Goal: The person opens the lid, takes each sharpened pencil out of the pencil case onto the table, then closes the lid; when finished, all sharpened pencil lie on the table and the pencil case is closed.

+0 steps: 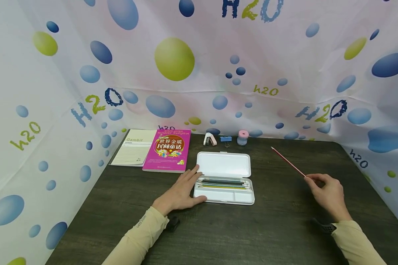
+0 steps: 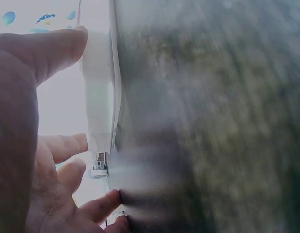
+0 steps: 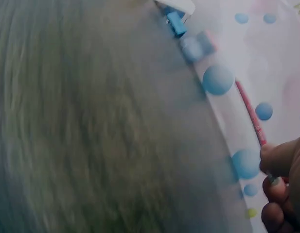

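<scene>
A white pencil case point(image 1: 224, 197) lies on the table with its lid point(image 1: 223, 164) folded back. Inside it are several pencils point(image 1: 223, 183), mostly dark, with one yellow. The left hand point(image 1: 182, 190) rests against the case's left end, fingers spread toward the hinge and thumb on the front corner. In the left wrist view, that thumb point(image 2: 62, 48) touches the edge of the white case point(image 2: 98, 97). Off to the right, the right hand point(image 1: 328, 194) pinches a red pencil point(image 1: 287, 161) near one end, its far end pointing up and left. The right wrist view also shows the pencil point(image 3: 250, 112) between thumb and fingers.
Behind the case stand a white stapler-like item point(image 1: 210, 139), a blue binder clip point(image 1: 226, 139) and a small pink-topped jar point(image 1: 243, 138). A magenta book point(image 1: 167, 151) overlaps a pale notebook point(image 1: 132, 147) at the back left. A patterned curtain point(image 1: 268, 110) borders the dark table point(image 1: 252, 235).
</scene>
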Demonstrator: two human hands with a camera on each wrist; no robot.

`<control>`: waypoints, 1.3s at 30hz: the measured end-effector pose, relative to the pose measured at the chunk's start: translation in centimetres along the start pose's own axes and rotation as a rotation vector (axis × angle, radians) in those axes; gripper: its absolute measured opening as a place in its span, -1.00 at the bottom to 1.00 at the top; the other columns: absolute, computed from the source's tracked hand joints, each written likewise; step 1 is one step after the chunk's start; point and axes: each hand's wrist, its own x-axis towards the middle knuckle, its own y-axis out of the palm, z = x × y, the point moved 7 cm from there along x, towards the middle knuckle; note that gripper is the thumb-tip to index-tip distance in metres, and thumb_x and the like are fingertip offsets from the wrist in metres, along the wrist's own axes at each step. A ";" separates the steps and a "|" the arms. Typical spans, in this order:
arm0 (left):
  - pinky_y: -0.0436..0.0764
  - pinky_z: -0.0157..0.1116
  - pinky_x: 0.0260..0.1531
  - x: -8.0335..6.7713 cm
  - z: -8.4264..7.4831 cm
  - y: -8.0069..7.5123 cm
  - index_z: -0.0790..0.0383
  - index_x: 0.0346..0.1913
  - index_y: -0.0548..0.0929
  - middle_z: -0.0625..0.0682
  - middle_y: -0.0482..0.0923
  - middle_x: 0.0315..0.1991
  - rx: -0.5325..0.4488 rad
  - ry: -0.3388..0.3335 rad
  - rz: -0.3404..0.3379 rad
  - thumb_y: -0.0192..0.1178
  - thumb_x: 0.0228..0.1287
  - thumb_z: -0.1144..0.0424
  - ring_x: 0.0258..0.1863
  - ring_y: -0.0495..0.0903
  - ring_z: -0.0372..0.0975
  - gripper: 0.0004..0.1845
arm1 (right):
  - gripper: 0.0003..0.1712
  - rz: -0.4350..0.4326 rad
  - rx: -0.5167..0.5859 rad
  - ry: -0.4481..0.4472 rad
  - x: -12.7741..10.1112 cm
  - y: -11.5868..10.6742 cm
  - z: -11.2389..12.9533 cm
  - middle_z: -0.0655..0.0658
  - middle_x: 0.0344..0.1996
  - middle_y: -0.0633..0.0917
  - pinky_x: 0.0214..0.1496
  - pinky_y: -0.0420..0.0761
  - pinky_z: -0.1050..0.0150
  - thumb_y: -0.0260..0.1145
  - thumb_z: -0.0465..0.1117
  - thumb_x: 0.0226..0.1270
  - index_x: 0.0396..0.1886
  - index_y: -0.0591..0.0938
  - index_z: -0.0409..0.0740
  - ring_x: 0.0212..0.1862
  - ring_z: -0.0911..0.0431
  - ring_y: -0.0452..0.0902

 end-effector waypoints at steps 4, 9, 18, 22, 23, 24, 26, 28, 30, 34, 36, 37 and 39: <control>-0.04 0.03 0.50 0.0 0.0 0.0 0.18 0.54 0.16 0.03 -0.19 0.62 -0.001 -0.004 0.002 0.21 0.23 -0.33 0.55 -0.08 0.08 -0.01 | -0.71 0.052 -0.035 0.053 -0.2 0.5 -1.3 -0.14 -0.43 0.66 -0.47 0.33 0.26 0.33 -0.10 0.40 -0.19 0.76 -0.27 -0.47 0.13 0.41; -0.04 0.04 0.50 0.0 0.0 0.0 0.19 0.54 0.16 0.03 -0.19 0.62 -0.007 -0.002 -0.002 0.22 0.23 -0.31 0.55 -0.08 0.09 -0.02 | -0.72 0.083 -0.055 0.056 -0.4 1.2 -1.9 -0.16 -0.42 0.67 -0.42 0.36 0.20 0.34 -0.11 0.39 -0.22 0.76 -0.28 -0.43 0.06 0.47; -0.04 0.04 0.50 0.0 -0.2 -0.1 0.18 0.54 0.17 0.04 -0.18 0.62 -0.011 -0.004 0.000 0.22 0.23 -0.31 0.55 -0.07 0.09 -0.02 | -0.77 0.115 -0.058 0.020 -0.3 1.5 -2.1 -0.27 -0.29 0.68 -0.39 0.40 0.15 0.41 -0.12 0.32 -0.25 0.78 -0.22 -0.37 -0.02 0.53; -0.04 0.04 0.50 0.0 -0.1 -0.1 0.19 0.54 0.17 0.04 -0.18 0.62 -0.010 -0.004 0.002 0.22 0.23 -0.31 0.54 -0.06 0.10 -0.02 | -0.72 0.154 -0.057 0.056 -0.2 1.6 -2.3 -0.28 -0.28 0.68 -0.41 0.42 0.15 0.42 -0.07 0.31 -0.21 0.78 -0.23 -0.36 -0.03 0.54; -0.04 0.04 0.50 0.0 -0.1 -0.1 0.19 0.54 0.16 0.03 -0.19 0.62 -0.008 -0.006 0.004 0.22 0.23 -0.31 0.54 -0.07 0.10 -0.02 | -0.72 0.160 -0.061 0.059 -0.2 1.6 -2.3 -0.28 -0.28 0.68 -0.41 0.43 0.16 0.42 -0.07 0.31 -0.20 0.78 -0.22 -0.36 -0.03 0.54; -0.04 0.04 0.50 -0.1 -0.1 -0.1 0.18 0.54 0.16 0.03 -0.19 0.62 -0.008 -0.009 0.005 0.22 0.23 -0.32 0.55 -0.07 0.09 -0.02 | -0.72 0.163 -0.064 0.061 -0.2 1.7 -2.3 -0.27 -0.28 0.69 -0.41 0.44 0.17 0.42 -0.07 0.31 -0.20 0.78 -0.21 -0.36 -0.03 0.55; -0.04 0.03 0.50 -0.1 0.0 -0.1 0.17 0.55 0.16 0.01 -0.20 0.62 -0.006 -0.014 0.008 0.21 0.23 -0.33 0.55 -0.07 0.08 -0.01 | -0.73 0.167 -0.061 0.061 -0.2 1.7 -2.3 -0.26 -0.29 0.70 -0.41 0.43 0.18 0.43 -0.09 0.30 -0.20 0.78 -0.21 -0.36 -0.01 0.55; -0.04 0.03 0.50 0.0 0.0 0.0 0.16 0.55 0.15 0.00 -0.20 0.62 -0.006 -0.018 0.011 0.21 0.22 -0.33 0.55 -0.08 0.07 -0.01 | -0.74 0.163 -0.064 0.057 -0.2 1.7 -2.3 -0.24 -0.31 0.72 -0.41 0.43 0.20 0.43 -0.10 0.30 -0.20 0.79 -0.20 -0.37 0.01 0.55; -0.04 0.03 0.50 0.0 0.0 0.0 0.16 0.55 0.15 0.00 -0.20 0.62 -0.006 -0.019 0.012 0.21 0.22 -0.34 0.55 -0.09 0.06 -0.01 | -0.74 0.164 -0.060 0.055 -0.2 1.7 -2.3 -0.21 -0.33 0.73 -0.42 0.43 0.20 0.43 -0.10 0.29 -0.20 0.78 -0.21 -0.39 0.04 0.55; -0.04 0.03 0.50 0.0 0.0 0.0 0.18 0.55 0.15 0.02 -0.20 0.62 -0.006 -0.014 0.012 0.21 0.23 -0.33 0.55 -0.08 0.08 -0.01 | -0.71 0.130 -0.054 0.040 -0.1 1.4 -2.0 -0.14 -0.41 0.73 -0.39 0.41 0.21 0.43 -0.07 0.29 -0.22 0.77 -0.23 -0.43 0.10 0.54; -0.05 0.03 0.50 0.0 0.0 0.0 0.19 0.55 0.16 0.02 -0.20 0.62 -0.005 -0.011 0.012 0.21 0.23 -0.32 0.55 -0.08 0.08 -0.01 | -0.71 0.096 -0.046 0.025 0.0 1.1 -1.6 -0.12 -0.43 0.72 -0.35 0.39 0.19 0.43 -0.07 0.29 -0.24 0.77 -0.23 -0.44 0.15 0.52; -0.04 0.03 0.50 0.0 0.0 0.0 0.19 0.55 0.16 0.02 -0.20 0.62 -0.006 -0.010 0.012 0.21 0.23 -0.33 0.55 -0.08 0.08 -0.01 | -0.72 0.078 -0.044 0.013 0.1 0.9 -1.2 -0.10 -0.44 0.71 -0.34 0.37 0.18 0.43 -0.07 0.29 -0.25 0.77 -0.23 -0.45 0.18 0.50; -0.04 0.03 0.50 0.0 0.0 0.0 0.18 0.55 0.16 0.02 -0.20 0.62 -0.007 -0.009 0.010 0.21 0.23 -0.33 0.55 -0.08 0.08 -0.01 | -0.75 0.043 -0.038 -0.015 0.2 0.5 -0.4 -0.09 -0.45 0.70 -0.32 0.35 0.19 0.44 -0.09 0.27 -0.27 0.77 -0.21 -0.46 0.25 0.47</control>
